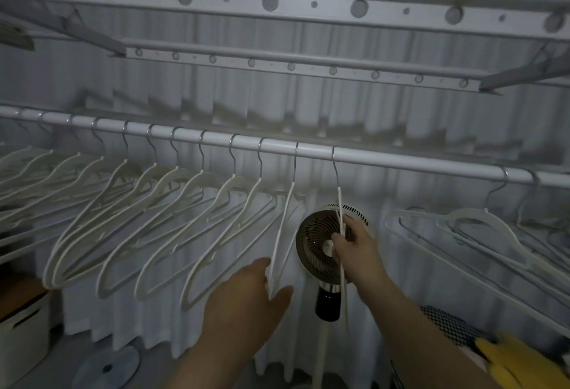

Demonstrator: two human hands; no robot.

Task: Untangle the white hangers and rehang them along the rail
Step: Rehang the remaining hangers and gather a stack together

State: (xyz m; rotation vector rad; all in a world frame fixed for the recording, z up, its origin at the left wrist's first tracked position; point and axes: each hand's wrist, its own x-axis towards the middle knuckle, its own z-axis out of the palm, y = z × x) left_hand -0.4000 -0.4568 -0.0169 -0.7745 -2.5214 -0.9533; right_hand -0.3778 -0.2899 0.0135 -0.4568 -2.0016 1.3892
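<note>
Your right hand (354, 253) has its fingers curled round the thin arm of a slim white plastic hanger (340, 203). You see that hanger edge-on, so it reads as little more than a pale strip. Its grey metal hook sits over the round white rail (401, 162). Your hand covers part of its middle, and its lower end runs down past your wrist.

Your left hand (246, 299) pinches the lower corner of the neighbouring white hanger (274, 277) between thumb and fingers. That one hangs on the rail too, just left of the first, and is also nearly edge-on.

Behind your right hand stands a small round fan with a spiral grille (314, 243) on a dark neck, partly hidden by hand and hanger.

Left along the rail, a row of curved white hangers (148, 219) hangs evenly spaced, with the farthest cut off at the frame edge. At the right, a tangled bunch of white hangers (462, 228) slumps from a couple of hooks; how they interlock is hard to make out.

A white pleated curtain (216, 327) backs everything. Overhead run grey metal bars pierced with round holes (271, 3). A blurred yellow thing (524, 364) at the lower right cannot be identified.
</note>
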